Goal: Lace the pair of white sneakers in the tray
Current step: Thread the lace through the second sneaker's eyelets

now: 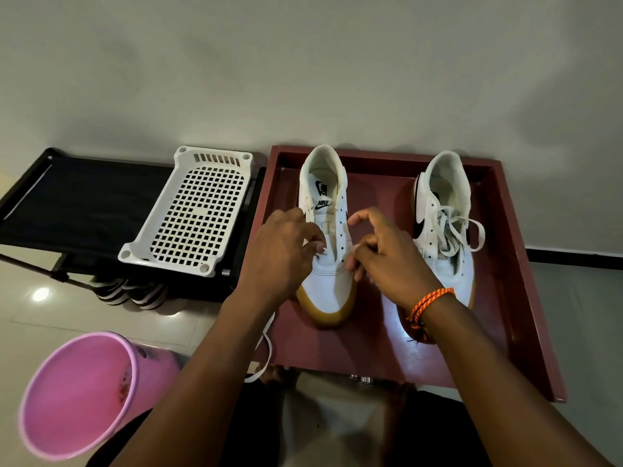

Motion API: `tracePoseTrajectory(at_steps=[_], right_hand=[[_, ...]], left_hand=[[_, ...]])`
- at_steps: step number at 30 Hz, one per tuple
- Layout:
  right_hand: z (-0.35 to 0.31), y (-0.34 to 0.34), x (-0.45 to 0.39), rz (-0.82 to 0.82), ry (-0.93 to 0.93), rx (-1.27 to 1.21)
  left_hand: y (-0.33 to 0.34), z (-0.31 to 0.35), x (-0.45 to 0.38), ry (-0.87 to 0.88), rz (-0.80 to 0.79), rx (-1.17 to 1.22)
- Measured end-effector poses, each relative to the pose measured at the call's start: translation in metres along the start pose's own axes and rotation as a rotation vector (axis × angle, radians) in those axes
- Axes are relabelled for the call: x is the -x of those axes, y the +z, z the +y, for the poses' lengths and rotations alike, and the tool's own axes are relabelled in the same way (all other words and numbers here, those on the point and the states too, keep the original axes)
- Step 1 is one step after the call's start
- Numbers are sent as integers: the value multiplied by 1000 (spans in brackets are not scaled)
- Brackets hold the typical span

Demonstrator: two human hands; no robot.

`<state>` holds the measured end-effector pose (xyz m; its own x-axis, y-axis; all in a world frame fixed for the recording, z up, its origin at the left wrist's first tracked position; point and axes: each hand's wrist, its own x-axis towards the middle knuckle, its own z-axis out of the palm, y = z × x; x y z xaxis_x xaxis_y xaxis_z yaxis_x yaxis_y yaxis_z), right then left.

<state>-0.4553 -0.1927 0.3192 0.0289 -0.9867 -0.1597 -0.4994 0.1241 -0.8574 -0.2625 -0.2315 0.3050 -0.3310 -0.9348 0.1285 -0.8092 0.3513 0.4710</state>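
Unlaced white gum-soled leather sneaker (pixel 328 237) stood in maroon tray (pixel 512 264). White lace tip (pixel 322 248) pinched by left hand (pixel 279 254) at lowest eyelets; right hand (pixel 387 254) curled, grasp unclear. Threading judged begun; crossing needed next.

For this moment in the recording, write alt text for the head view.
Both hands, left hand and right hand, work a lace end at the lowest eyelets of the left sneaker in a maroon tray; the right sneaker is already laced.

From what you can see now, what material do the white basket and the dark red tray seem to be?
White basket: likely moulded plastic, matte, given its uniform square grid holes and rounded corners. Dark red tray: glossy surface reflecting light; painted wood or plastic, cannot tell which.
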Motion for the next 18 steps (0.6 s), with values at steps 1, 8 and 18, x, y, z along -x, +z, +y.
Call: tracePoseTrajectory(at_steps=[1, 8, 18], right_hand=[[2, 0, 0, -7, 3, 28], [12, 6, -2, -49, -14, 185], [17, 11, -4, -31, -7, 245]], left_hand=[[0, 1, 1, 24, 5, -49], [9, 9, 1, -50, -53, 50], [29, 8, 2, -291, -103, 248]])
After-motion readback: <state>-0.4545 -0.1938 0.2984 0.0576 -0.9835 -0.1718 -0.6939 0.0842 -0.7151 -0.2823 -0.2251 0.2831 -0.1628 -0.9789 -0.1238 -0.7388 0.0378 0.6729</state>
